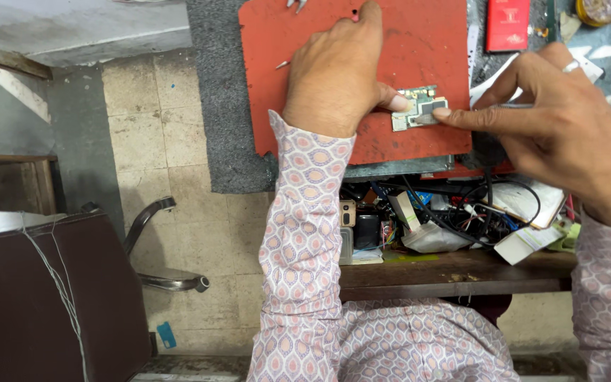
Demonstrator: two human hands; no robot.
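Observation:
A small circuit board [419, 107] with metal shields lies on a red work mat [419, 42]. My left hand [337, 74] rests on the mat, its thumb pressing the board's left edge. My right hand [567, 124], with a ring on one finger, comes in from the right; its forefinger tip touches the board's right side, and a thin metal tool [518, 106] is gripped in the fingers. Both arms wear patterned pink sleeves.
The mat lies on a grey carpeted bench top [224, 106]. A red box [508, 22] and a tape roll [602, 8] sit at the top right. A lower wooden shelf [454, 272] holds tangled cables and small parts. A dark chair [51, 297] stands at the left.

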